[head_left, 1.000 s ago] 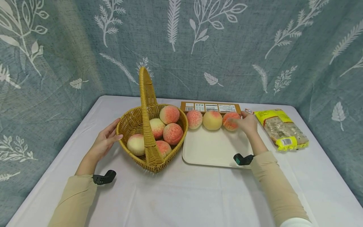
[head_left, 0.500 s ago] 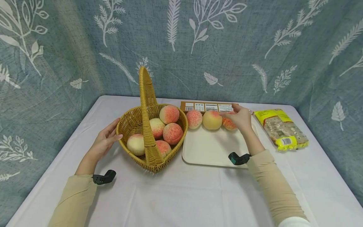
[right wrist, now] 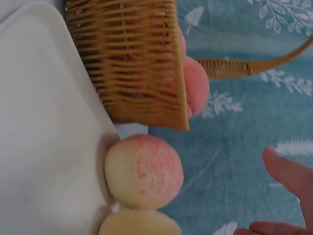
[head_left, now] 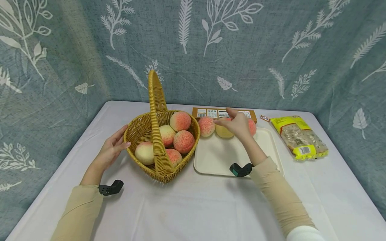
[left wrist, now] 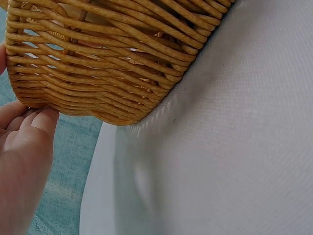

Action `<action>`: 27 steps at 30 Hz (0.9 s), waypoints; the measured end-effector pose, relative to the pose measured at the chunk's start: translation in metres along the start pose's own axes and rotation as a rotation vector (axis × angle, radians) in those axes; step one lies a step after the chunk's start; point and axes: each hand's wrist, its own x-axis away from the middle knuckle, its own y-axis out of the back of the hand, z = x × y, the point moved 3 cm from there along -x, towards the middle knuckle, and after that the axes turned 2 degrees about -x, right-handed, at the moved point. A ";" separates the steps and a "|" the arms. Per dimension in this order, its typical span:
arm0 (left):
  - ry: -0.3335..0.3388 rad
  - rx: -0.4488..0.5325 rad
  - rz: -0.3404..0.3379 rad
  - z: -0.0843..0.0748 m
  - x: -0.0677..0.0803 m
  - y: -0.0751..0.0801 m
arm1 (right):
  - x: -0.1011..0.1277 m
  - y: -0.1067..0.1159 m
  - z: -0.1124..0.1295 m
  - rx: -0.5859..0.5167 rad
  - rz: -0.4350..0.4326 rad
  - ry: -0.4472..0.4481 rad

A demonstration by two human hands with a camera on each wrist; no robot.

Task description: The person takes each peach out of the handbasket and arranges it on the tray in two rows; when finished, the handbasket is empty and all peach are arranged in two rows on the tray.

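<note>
Head view: woven wicker basket (head_left: 163, 144) with a tall arched handle, on a desk (head_left: 193, 207) under a white cloth, taken as landmark. Left hand (head_left: 112, 150) against the basket's left outer wall, fingers (left wrist: 30, 128) straight and relaxed, tips touching the weave, gripping nothing. Inside the basket five pink-and-cream round peaches, one (head_left: 180, 121) topmost at the far side, another (head_left: 183, 142) just in front of it. Right of the basket, touching its rim, a cream rectangular plastic tray (head_left: 223, 157). Along the tray's far edge three more peaches in a row: a pink speckled one (head_left: 206, 126) nearest the basket, a pale yellow one (head_left: 222, 132) next, a reddish one (head_left: 252, 127) farthest. Right hand (head_left: 236, 123) hovering over the yellow peach, well right of the basket, fingers loosely spread and wide, holding nothing. Beyond the tray, a flat brown cardboard box (head_left: 211, 113) with white labels. Farther right of the basket, past the tray, a yellow plastic packet of snacks (head_left: 298, 136). Behind everything, a blue-grey curtain (head_left: 271, 50) printed with white leaves
</note>
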 end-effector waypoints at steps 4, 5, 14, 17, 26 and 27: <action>0.000 -0.004 -0.002 0.000 0.000 0.000 | -0.003 -0.019 0.009 0.036 0.034 0.021; -0.001 -0.005 0.000 0.000 0.000 0.000 | -0.003 -0.023 0.012 0.038 0.041 0.026; 0.007 -0.022 0.002 0.000 0.000 -0.001 | -0.017 -0.064 0.022 0.015 0.117 0.069; 0.004 -0.020 0.004 0.000 0.000 0.000 | -0.022 -0.075 0.028 0.061 0.137 0.091; 0.015 -0.030 0.005 0.000 0.002 0.000 | -0.033 -0.097 0.041 0.132 0.166 0.125; 0.015 -0.034 0.006 0.000 0.002 0.000 | -0.034 -0.098 0.041 0.121 0.164 0.125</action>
